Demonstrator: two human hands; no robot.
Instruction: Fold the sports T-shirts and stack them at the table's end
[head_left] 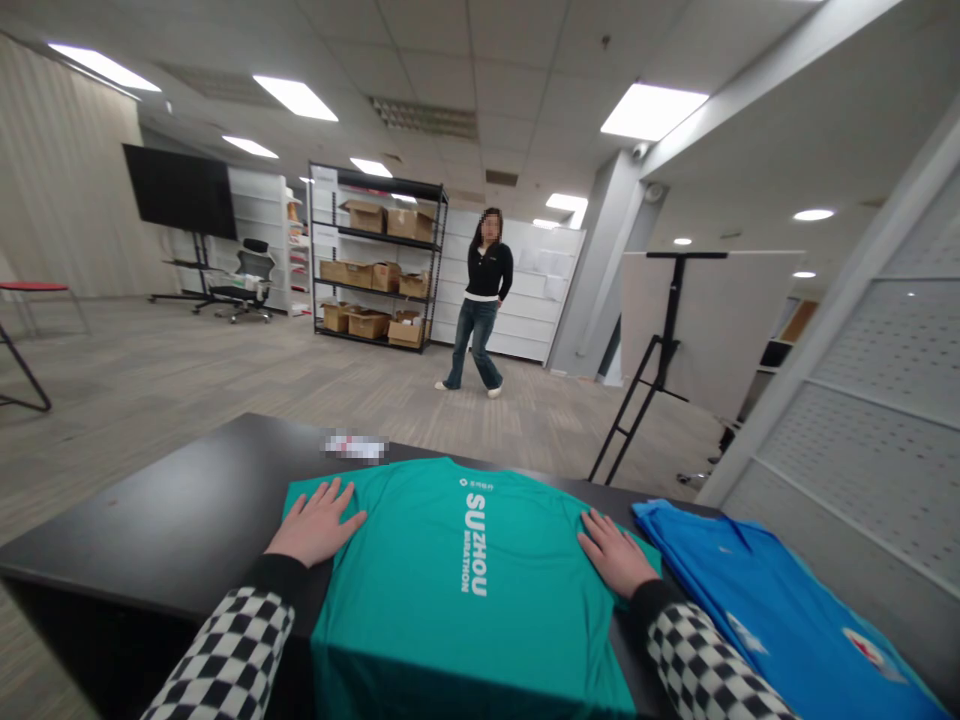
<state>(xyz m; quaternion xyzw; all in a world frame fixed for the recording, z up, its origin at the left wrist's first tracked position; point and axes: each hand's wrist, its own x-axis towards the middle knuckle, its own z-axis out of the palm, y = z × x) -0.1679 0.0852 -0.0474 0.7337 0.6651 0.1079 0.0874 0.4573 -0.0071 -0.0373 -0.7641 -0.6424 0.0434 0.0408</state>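
A green T-shirt [405, 560] with white "SUZHOU MARATHON" lettering lies spread on the dark table [180, 500], its lower part hanging over the near edge. Flat on the left sleeve rests my left hand [313, 525], fingers apart. My right hand [616, 556] lies on the right sleeve with its fingers stretched out. Neither hand grips anything. To the right of the green shirt is a blue shirt [780, 590], also laid on the table.
A small blurred white item [355, 446] lies at the table's far edge. Beyond stand a person [484, 300], a shelf rack [379, 245] with cardboard boxes, and a board on a black stand [667, 320]. A white perforated panel [862, 420] rises at the right.
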